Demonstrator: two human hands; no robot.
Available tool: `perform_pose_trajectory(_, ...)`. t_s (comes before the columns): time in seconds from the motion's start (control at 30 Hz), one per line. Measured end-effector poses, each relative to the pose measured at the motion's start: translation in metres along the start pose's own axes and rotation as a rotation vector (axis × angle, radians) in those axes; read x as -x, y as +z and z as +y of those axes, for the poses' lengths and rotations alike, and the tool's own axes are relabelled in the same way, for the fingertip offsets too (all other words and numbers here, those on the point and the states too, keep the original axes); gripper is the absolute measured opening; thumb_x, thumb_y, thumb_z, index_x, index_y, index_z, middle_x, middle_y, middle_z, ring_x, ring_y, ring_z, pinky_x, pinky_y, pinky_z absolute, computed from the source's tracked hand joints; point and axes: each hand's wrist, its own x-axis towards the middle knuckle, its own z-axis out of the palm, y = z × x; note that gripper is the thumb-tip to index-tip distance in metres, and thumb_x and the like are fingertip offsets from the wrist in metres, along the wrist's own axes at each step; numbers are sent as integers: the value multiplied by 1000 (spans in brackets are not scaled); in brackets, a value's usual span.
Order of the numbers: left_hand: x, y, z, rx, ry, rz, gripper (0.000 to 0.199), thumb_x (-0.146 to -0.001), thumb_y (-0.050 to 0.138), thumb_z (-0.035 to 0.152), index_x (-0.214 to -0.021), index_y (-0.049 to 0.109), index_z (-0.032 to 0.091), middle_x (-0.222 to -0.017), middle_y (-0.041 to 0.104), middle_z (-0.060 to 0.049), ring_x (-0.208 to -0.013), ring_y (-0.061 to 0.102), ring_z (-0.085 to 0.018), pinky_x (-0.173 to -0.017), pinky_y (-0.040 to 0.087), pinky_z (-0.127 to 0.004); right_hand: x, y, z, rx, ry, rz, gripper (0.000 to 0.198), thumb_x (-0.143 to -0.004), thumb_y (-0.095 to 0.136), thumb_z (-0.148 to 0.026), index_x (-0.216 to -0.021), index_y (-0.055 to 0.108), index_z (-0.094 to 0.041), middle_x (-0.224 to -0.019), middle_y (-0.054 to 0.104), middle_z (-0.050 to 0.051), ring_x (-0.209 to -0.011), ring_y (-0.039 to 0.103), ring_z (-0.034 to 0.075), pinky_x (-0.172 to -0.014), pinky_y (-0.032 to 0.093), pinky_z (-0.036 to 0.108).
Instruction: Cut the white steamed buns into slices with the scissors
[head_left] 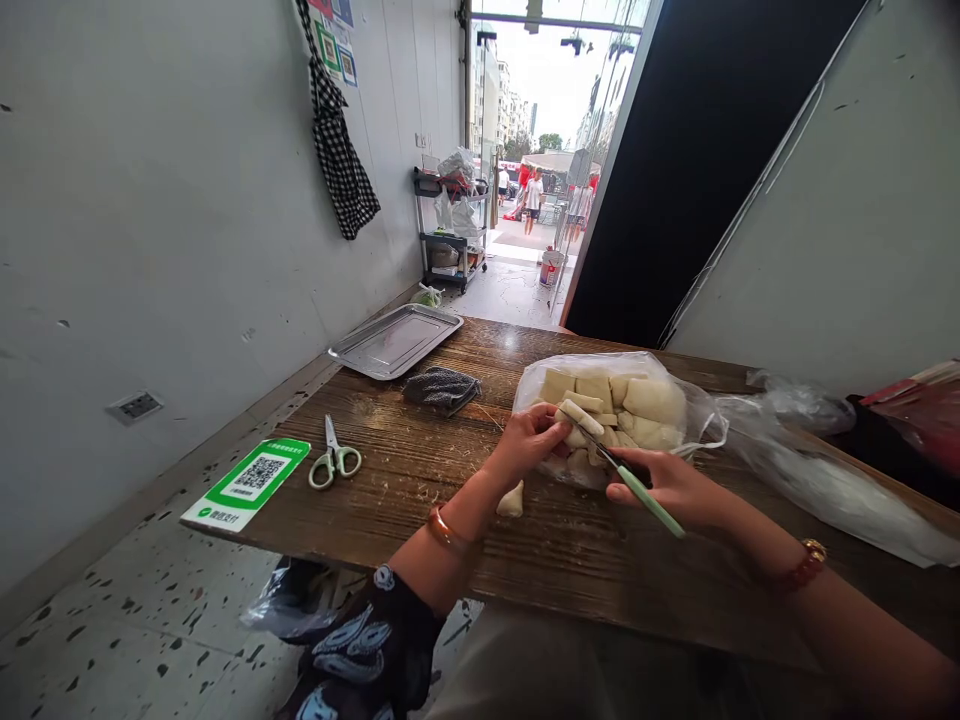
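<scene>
My left hand [531,440] is closed on a pale cream piece of food [583,417], whose exact kind I cannot make out. In my right hand [675,485] is a small knife [646,500] with a light green handle, its narrow dark blade lying against that piece. Both hands are over the near side of an open clear plastic bag [694,400] full of similar pale pieces [652,400], some blocky, some rounded. A single loose pale piece [511,500] lies on the wooden table below my left wrist.
On the table [420,500] are scissors [332,458], a green QR-code card [251,480], a dark grey cloth [442,388] and a metal tray [397,340]. Crumpled plastic [832,480] spreads at the right. A shelf cart [452,235] stands near the glass doorway, with people outside.
</scene>
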Motion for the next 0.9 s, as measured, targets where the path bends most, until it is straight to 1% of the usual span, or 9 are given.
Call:
perform_pose_trajectory(0.1, -1, -1, 0, -12, 0, 9, 45, -70, 77, 54, -88, 65, 14, -69, 68, -2, -58, 63, -13, -58, 49, -23, -3, -1, -3, -15, -2, -36, 57, -77, 68, -59, -113, 74, -16, -83, 74, 4, -82, 67, 28, -76, 54, 37)
perform_pose_trajectory(0.2, -1, -2, -1, -11, -6, 18, 45, -70, 76, 55, -85, 65, 14, -70, 68, -3, -57, 62, -13, -57, 49, -23, -5, -1, 0, -45, -28, -26, 56, -79, 67, -59, -114, 74, -15, -96, 76, 8, -96, 66, 33, -86, 52, 40)
perform_pose_trajectory(0.27, -2, -4, -1, -19, -11, 21, 44, -71, 76, 54, -84, 65, 14, -70, 68, -3, -56, 62, -13, -55, 47, -23, -7, 0, 5, -49, -27, -26, 55, -81, 65, -59, -113, 74, -15, -100, 76, 8, -98, 66, 33, -85, 51, 39)
perform_pose_trajectory(0.37, -4, -6, -3, -18, -5, 29, 42, -71, 76, 53, -82, 64, 14, -70, 67, -2, -56, 61, -13, -55, 47, -23, -13, 2, 12, -42, -18, -60, 51, -83, 61, -58, -107, 75, -15, -86, 74, 4, -83, 66, 27, -71, 50, 34)
perform_pose_trajectory(0.43, -6, -9, -5, -16, 8, 47, 42, -71, 76, 53, -81, 65, 14, -71, 66, -2, -56, 60, -12, -56, 48, -23, -19, 3, 13, -37, -25, -70, 47, -83, 61, -57, -101, 76, -15, -76, 70, 1, -73, 63, 22, -64, 47, 30)
perform_pose_trajectory(0.57, -10, -15, -10, -71, 21, 101, 40, -72, 75, 51, -84, 67, 14, -65, 64, 0, -55, 58, -12, -54, 46, -22, -30, 5, 10, -52, -22, -64, 43, -79, 64, -57, -88, 75, -16, -66, 65, -1, -61, 56, 17, -54, 40, 27)
perform_pose_trajectory(0.7, -13, -19, -15, -52, -2, 130, 43, -68, 77, 51, -87, 66, 14, -65, 64, 0, -53, 57, -11, -53, 45, -21, -36, 8, 12, -182, 109, -118, 45, -74, 67, -63, -76, 66, -18, -51, 58, -4, -44, 49, 13, -43, 33, 25)
perform_pose_trajectory(0.8, -14, -19, -15, -21, -18, 108, 45, -65, 79, 50, -88, 63, 14, -65, 63, 1, -51, 55, -9, -50, 44, -20, -35, 8, 11, -284, 192, -127, 46, -71, 69, -65, -69, 59, -20, -49, 59, -4, -41, 49, 12, -41, 34, 24)
perform_pose_trajectory(0.9, -14, -20, -13, -6, -8, 124, 44, -66, 80, 47, -89, 62, 15, -68, 63, 1, -53, 55, -9, -50, 46, -20, -31, 6, 5, -306, 207, -121, 46, -69, 71, -65, -67, 58, -21, -50, 59, -3, -42, 50, 12, -40, 36, 24)
